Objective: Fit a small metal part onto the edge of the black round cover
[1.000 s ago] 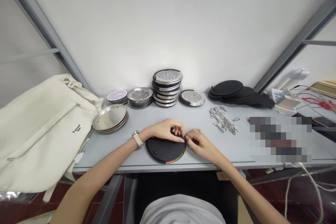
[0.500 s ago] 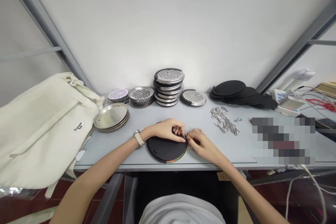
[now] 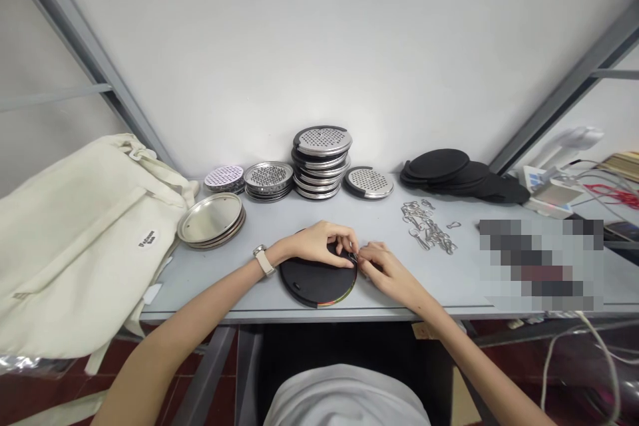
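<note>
On my bench (image 3: 379, 214): a grey top against a white wall (image 3: 319, 46), with everything set out along the back.
Left hand (image 3: 317, 244): lies over the upper part of the disc (image 3: 308, 286), thumb and fingertips (image 3: 343, 234) pinched together at its rim; a watch (image 3: 263, 261) sits on my wrist.
Right hand (image 3: 388, 276): reaches in from the right side, its fingers (image 3: 364, 254) closed tight on a small metal clip (image 3: 353, 257).
Disc: black, flat on the bench right at the front edge, held between my hands, with a coloured stripe along its lower rim.
Clip: at the disc's rim, just beside my left fingers; it's too small to tell whether it has gone in or only rests against the edge.
Done: I have one disc and one clip together in my hands; I can't pick out any finished piece on the bench.
Left in piles: a tall stack of graters (image 3: 322, 163), a shorter stack (image 3: 268, 176), a lone grater (image 3: 368, 182), plain steel lids (image 3: 211, 218), a heap of black discs (image 3: 434, 172) and a tangle of clips (image 3: 426, 229).
Beside me: a cream canvas bag (image 3: 84, 239) slumps over the bench's left end, and a pixelated patch (image 3: 542, 266) hides the right end.
</note>
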Demonstrator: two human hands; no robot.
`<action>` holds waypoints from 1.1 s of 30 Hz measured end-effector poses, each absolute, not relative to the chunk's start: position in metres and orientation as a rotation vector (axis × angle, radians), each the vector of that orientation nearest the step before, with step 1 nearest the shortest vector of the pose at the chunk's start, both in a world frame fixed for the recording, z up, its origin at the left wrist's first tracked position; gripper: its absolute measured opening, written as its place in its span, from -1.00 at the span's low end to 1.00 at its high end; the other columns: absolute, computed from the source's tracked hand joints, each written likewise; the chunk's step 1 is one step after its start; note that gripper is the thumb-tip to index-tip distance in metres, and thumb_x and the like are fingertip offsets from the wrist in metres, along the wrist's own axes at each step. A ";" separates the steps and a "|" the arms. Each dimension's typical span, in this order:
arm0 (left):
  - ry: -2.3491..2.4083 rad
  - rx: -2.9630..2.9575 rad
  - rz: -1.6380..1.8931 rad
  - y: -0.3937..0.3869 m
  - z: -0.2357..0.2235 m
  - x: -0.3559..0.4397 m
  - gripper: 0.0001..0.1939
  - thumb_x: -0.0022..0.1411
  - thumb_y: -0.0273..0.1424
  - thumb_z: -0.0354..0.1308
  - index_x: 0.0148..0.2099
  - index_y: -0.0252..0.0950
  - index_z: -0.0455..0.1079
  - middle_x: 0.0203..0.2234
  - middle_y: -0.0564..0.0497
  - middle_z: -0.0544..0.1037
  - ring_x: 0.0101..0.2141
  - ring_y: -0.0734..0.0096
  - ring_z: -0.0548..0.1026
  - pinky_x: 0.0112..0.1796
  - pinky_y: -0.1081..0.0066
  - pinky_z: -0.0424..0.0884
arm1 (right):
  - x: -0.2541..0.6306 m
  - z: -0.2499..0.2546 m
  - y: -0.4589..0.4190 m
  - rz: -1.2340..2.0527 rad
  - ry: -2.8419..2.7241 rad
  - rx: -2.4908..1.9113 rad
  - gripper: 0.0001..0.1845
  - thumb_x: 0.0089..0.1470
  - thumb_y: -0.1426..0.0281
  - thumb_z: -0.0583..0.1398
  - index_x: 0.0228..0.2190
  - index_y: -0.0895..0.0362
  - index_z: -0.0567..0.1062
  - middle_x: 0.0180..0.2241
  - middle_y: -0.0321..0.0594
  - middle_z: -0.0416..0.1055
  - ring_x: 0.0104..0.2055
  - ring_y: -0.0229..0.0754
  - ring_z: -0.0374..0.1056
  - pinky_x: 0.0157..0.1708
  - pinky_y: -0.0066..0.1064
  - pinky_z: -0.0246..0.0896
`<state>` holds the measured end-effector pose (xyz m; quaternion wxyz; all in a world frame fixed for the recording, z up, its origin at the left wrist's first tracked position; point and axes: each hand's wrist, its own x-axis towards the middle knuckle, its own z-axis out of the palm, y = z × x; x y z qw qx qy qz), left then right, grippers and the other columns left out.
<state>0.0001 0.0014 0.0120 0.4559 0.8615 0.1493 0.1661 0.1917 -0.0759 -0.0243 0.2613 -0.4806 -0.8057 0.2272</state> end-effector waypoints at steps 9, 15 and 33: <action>0.382 2.088 0.370 0.004 0.011 0.000 -0.76 0.04 -0.46 0.28 -0.19 -0.36 0.43 -0.37 0.01 0.51 -0.39 0.54 0.37 -0.32 0.52 0.33 | 0.195 -0.029 -0.074 0.647 -2.117 -1.319 -0.67 0.18 0.38 -0.06 -0.62 0.09 0.11 -0.61 -0.36 0.14 -0.46 -0.22 0.15 -0.22 -0.28 0.07; 0.386 2.104 0.402 0.003 0.011 0.002 -0.71 0.02 -0.49 0.28 -0.14 -0.35 0.42 -0.30 -0.03 0.52 -0.38 0.54 0.38 -0.32 0.52 0.33 | 0.194 -0.028 -0.075 0.611 -2.138 -1.306 -0.68 0.21 0.37 -0.07 -0.59 0.10 0.15 -0.60 -0.35 0.16 -0.45 -0.21 0.15 -0.22 -0.27 0.06; 0.405 2.009 0.345 0.007 0.006 0.001 -0.66 0.01 -0.48 0.29 -0.12 -0.32 0.38 -0.32 -0.01 0.50 -0.41 0.56 0.33 -0.34 0.51 0.33 | 0.193 -0.030 -0.074 0.604 -2.127 -1.305 -0.64 0.19 0.38 -0.04 -0.63 0.10 0.09 -0.64 -0.39 0.08 -0.49 -0.25 0.10 -0.25 -0.31 0.04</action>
